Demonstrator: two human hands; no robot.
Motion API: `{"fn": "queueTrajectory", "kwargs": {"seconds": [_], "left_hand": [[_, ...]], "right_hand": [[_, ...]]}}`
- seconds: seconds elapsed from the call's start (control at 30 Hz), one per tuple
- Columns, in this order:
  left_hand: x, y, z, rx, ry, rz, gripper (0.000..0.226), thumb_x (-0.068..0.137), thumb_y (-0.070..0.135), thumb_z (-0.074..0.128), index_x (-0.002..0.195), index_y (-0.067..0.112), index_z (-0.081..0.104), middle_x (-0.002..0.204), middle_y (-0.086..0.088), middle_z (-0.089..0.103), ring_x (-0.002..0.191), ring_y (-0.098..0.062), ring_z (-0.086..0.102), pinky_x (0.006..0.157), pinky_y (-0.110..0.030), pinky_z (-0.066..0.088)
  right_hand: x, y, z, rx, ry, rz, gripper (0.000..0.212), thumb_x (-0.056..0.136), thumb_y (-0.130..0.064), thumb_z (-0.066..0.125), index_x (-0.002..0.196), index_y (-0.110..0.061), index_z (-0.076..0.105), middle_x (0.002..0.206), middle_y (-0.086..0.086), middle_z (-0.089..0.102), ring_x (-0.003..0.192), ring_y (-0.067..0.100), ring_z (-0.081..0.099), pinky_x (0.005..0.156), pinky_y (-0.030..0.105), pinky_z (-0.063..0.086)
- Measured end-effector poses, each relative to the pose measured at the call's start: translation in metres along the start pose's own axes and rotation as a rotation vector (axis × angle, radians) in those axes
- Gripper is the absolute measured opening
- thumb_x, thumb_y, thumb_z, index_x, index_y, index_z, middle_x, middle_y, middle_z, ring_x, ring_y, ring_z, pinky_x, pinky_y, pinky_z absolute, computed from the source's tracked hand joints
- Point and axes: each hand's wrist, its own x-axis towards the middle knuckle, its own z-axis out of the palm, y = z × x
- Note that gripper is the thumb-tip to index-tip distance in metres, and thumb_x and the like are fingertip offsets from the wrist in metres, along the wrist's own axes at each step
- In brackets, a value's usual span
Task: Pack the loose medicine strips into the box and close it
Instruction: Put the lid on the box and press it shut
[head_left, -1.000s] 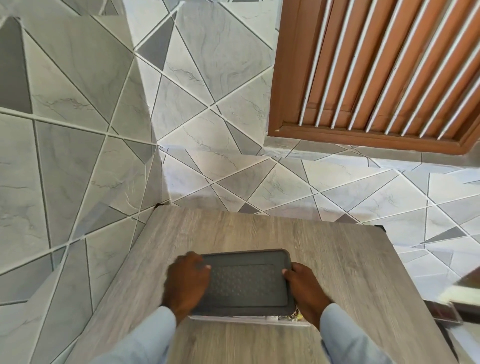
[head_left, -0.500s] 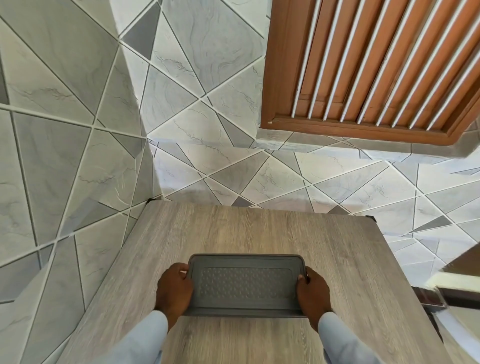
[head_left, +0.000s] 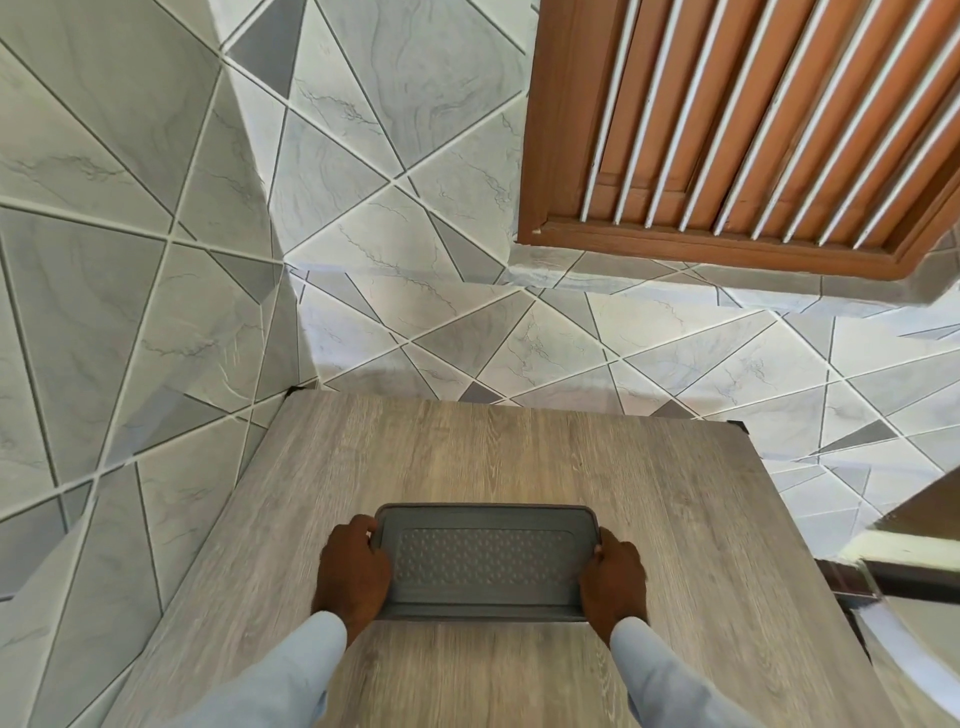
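Head view: the box (head_left: 485, 564), dark grey with a dimpled lid panel, lies flat on the wooden desk (head_left: 519, 457) in the lower centre of the frame, lid down on top. The left hand (head_left: 352, 571) grips the box's left end, fingers curled over the lid edge. The right hand (head_left: 613, 577) grips the right end in the same manner. Both light blue sleeves (head_left: 291, 670) enter from the bottom edge. Grey tiled walls (head_left: 156, 260) fill the upper left; a brown slatted shutter (head_left: 753, 119) occupies the upper right.
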Motion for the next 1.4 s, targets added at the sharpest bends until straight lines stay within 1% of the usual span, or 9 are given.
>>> {"fn": "queueTrajectory", "kwargs": {"seconds": [0.2,0.33,0.43,0.5,0.63,0.73,0.93,1.13,1.4], "left_hand": [[-0.004,-0.01,0.01,0.175,-0.005,0.098,0.037,0.091,0.013,0.042,0.127,0.017,0.045,0.12,-0.01,0.051,0.107,-0.027,0.05,0.094,-0.043,0.046],[-0.008,-0.012,0.012,0.355,0.005,0.216,0.051,0.089,0.01,0.042,0.14,0.015,0.035,0.141,-0.01,0.042,0.125,-0.032,0.045,0.106,-0.046,0.038],[0.003,-0.016,0.016,0.536,0.0,0.455,0.056,0.082,0.003,0.049,0.138,0.007,0.04,0.144,-0.014,0.045,0.133,-0.033,0.042,0.113,-0.046,0.029],[0.009,-0.014,0.019,0.639,-0.063,0.521,0.052,0.086,0.019,0.041,0.137,0.007,0.041,0.142,-0.013,0.048,0.133,-0.029,0.043,0.115,-0.038,0.013],[0.012,-0.013,0.03,0.716,-0.139,0.516,0.059,0.089,0.04,0.029,0.143,0.014,0.034,0.148,-0.008,0.041,0.138,-0.025,0.036,0.116,-0.035,0.003],[0.013,-0.011,0.031,0.749,-0.132,0.515,0.06,0.088,0.043,0.03,0.143,0.019,0.032,0.148,-0.006,0.04,0.139,-0.025,0.034,0.114,-0.048,0.02],[0.011,0.002,0.045,0.777,-0.166,0.621,0.066,0.088,0.044,0.033,0.144,0.01,0.031,0.151,-0.01,0.036,0.142,-0.026,0.027,0.114,-0.045,-0.003],[0.005,0.025,0.078,0.738,-0.218,0.696,0.07,0.088,0.057,0.03,0.147,0.019,0.022,0.155,-0.006,0.028,0.145,-0.025,0.02,0.11,-0.053,0.004],[0.006,0.034,0.09,0.719,-0.211,0.657,0.074,0.086,0.06,0.03,0.148,0.019,0.021,0.157,-0.006,0.024,0.146,-0.028,0.015,0.11,-0.061,0.005]], "right_hand": [[-0.001,0.002,0.004,-0.117,-0.029,-0.01,0.044,0.096,-0.012,0.032,0.14,-0.012,0.037,0.134,0.014,0.046,0.122,0.033,0.045,0.104,0.049,0.042],[-0.002,0.001,0.008,-0.431,0.059,-0.257,0.052,0.095,-0.021,0.035,0.146,-0.013,0.029,0.151,0.01,0.037,0.14,0.032,0.032,0.111,0.048,0.033],[0.001,-0.005,0.014,-0.581,0.027,-0.446,0.063,0.098,-0.045,0.008,0.144,-0.013,0.037,0.152,0.008,0.039,0.144,0.028,0.029,0.112,0.049,0.031],[0.003,-0.008,0.019,-0.597,-0.036,-0.499,0.08,0.09,-0.058,-0.007,0.149,-0.016,0.028,0.158,0.004,0.027,0.148,0.023,0.017,0.119,0.047,0.016],[0.006,-0.004,0.019,-0.581,-0.099,-0.469,0.078,0.086,-0.058,0.001,0.153,-0.019,0.011,0.162,-0.001,0.01,0.15,0.016,0.001,0.121,0.042,0.003],[0.008,-0.003,0.017,-0.543,-0.115,-0.472,0.079,0.085,-0.058,0.002,0.153,-0.018,0.008,0.163,0.0,0.007,0.15,0.016,-0.001,0.121,0.038,0.003],[0.009,-0.005,0.016,-0.6,-0.137,-0.479,0.075,0.086,-0.056,0.002,0.153,-0.021,0.001,0.163,0.0,0.0,0.149,0.017,-0.007,0.122,0.04,-0.003],[0.011,-0.004,0.02,-0.621,-0.121,-0.505,0.066,0.091,-0.056,0.014,0.152,-0.032,0.005,0.163,0.003,0.006,0.15,0.022,-0.004,0.12,0.047,-0.004],[0.015,-0.009,0.022,-0.642,-0.083,-0.555,0.068,0.091,-0.056,0.026,0.15,-0.023,0.022,0.158,0.015,0.024,0.148,0.031,0.014,0.117,0.042,0.002]]}}
